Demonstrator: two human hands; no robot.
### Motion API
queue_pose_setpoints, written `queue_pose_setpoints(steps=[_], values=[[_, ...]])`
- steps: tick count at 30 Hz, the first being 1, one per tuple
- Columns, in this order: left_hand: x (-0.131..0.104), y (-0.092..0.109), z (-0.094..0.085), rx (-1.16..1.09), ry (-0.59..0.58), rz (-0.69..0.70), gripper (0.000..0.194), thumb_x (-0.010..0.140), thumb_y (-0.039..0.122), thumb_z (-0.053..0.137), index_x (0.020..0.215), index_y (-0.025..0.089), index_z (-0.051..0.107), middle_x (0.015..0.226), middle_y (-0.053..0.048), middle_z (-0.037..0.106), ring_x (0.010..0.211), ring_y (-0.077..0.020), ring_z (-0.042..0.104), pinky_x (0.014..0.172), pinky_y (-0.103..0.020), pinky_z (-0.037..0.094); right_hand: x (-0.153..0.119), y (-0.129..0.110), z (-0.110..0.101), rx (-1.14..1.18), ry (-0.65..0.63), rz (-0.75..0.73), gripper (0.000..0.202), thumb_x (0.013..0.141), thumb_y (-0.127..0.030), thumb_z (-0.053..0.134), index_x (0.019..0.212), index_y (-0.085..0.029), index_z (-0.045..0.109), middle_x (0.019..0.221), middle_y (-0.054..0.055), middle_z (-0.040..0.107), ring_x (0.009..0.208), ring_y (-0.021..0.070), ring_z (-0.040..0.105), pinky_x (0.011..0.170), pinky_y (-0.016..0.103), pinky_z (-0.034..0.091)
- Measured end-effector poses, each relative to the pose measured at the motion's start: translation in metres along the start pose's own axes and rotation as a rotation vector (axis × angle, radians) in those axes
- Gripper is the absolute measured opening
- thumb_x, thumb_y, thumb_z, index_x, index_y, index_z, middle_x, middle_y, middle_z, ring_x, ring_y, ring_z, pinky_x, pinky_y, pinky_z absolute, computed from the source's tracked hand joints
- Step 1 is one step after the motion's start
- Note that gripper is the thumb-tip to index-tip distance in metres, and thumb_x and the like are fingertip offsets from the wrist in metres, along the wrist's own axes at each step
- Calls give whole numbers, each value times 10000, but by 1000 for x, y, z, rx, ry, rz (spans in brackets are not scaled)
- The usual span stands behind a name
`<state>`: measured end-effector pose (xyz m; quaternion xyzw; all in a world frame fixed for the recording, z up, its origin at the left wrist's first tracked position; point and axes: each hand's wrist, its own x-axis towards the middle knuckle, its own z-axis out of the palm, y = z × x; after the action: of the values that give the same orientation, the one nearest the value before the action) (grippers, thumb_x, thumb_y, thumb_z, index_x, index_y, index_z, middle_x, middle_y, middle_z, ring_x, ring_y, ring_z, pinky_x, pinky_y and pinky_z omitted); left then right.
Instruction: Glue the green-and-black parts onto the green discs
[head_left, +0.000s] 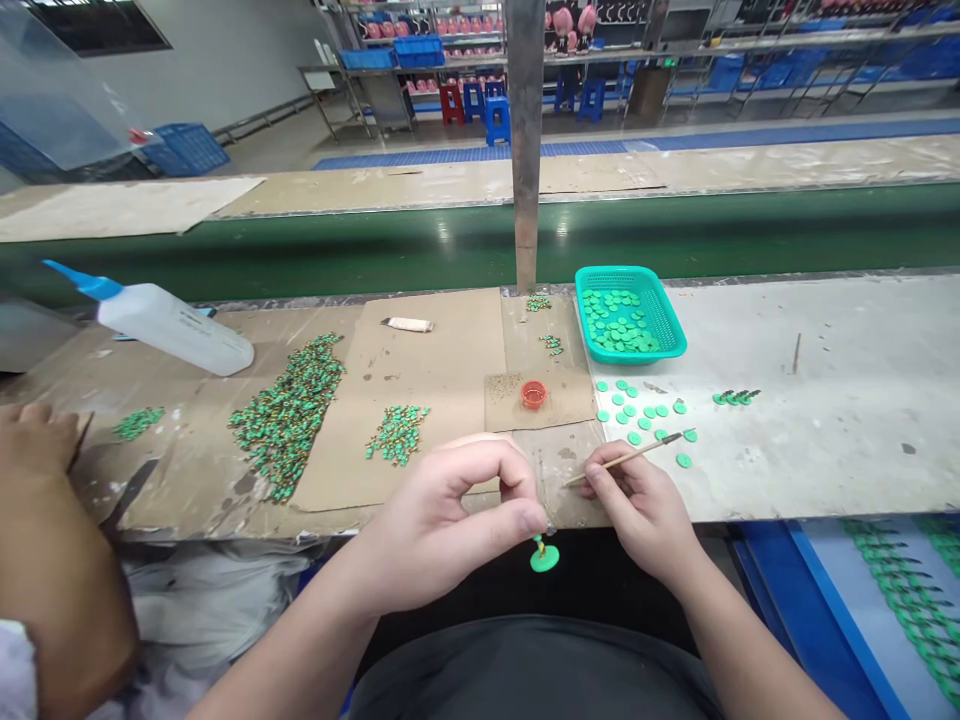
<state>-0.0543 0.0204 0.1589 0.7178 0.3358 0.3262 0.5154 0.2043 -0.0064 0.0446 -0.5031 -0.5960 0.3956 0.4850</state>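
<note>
Between thumb and forefinger, my left hand (469, 520) pinches a small figure with a green round base (544, 559), hanging just past the table's near edge. Most of the figure is hidden by my fingertips. My right hand (646, 505) is closed around a thin wooden stick (637, 453) with a dark end pointing up to the right. Beyond my right hand lie several loose green discs (628, 411). A small red cup (533, 395) stands on a cardboard piece ahead of my hands. Left of it is a small heap of green-and-gold pieces (397, 435).
A teal basket (679, 338) holds more green discs. Further left are a large heap of small pieces (292, 415) and a white squeeze bottle (176, 325). Another person's arm (56, 560) rests at far left. A metal post (525, 150) rises behind the table; a blue tray (825, 610) sits lower right.
</note>
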Motion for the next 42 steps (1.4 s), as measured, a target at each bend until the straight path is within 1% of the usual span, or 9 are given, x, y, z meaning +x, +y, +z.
queue_pose_setpoints(steps=[12,19,22,25,28,30,34,38,42], values=[[2,2,4,49,41,-40,265,1039,312,764,802,226,681,828,16,705,791,-130,630,746,-267,473,-1,1,1,-14,-19,-19,333,1154,-514,634,975,-242,701,852,40,749,747,212,792,691,306,651],[10,8,12,111,49,-39,272,1035,315,729,786,225,667,797,12,702,746,-126,623,703,-245,474,1,3,3,-1,-19,-79,279,1164,-408,597,965,-236,687,934,50,760,779,194,775,736,304,633],[16,8,17,181,47,-24,304,1064,368,699,794,230,677,784,13,702,718,-126,636,675,-231,488,-3,-1,2,-33,5,-120,228,1148,-340,601,970,-233,696,921,48,763,809,195,766,761,301,620],[28,2,23,314,54,19,300,1067,421,709,825,246,739,768,16,709,707,-132,662,669,-225,504,-17,-6,-8,-84,34,-160,158,1117,-292,620,1007,-231,716,906,42,774,820,195,758,793,301,615],[49,-7,35,401,28,46,279,1032,492,749,872,274,818,773,11,751,713,-155,700,685,-247,531,-42,-9,-26,-128,68,-163,140,1110,-276,629,1017,-232,725,900,36,786,809,193,757,813,303,610],[70,-13,50,421,5,26,285,1003,536,754,911,288,860,837,-9,811,771,-192,751,727,-283,570,-61,-10,-39,-144,91,-143,149,1115,-270,629,1008,-234,726,895,32,788,810,192,763,813,297,604],[131,-28,96,454,6,-1,289,1007,509,709,982,284,888,1018,-42,879,937,-251,809,826,-342,618,-91,-7,-61,-158,147,-85,152,1120,-249,613,1008,-239,716,920,32,794,845,199,782,821,297,601],[196,-46,145,516,55,-8,248,1083,428,697,1076,231,849,1140,-64,865,1027,-236,798,994,-400,639,-109,-1,-76,-169,200,-40,160,1128,-264,593,1009,-248,698,917,27,785,848,207,779,823,315,594],[233,-57,175,586,63,-32,310,1098,481,754,1143,176,787,1195,-78,816,1136,-234,779,1104,-495,638,-122,2,-89,-172,235,-14,164,1132,-274,583,1002,-253,681,914,24,783,848,210,772,822,328,586]])
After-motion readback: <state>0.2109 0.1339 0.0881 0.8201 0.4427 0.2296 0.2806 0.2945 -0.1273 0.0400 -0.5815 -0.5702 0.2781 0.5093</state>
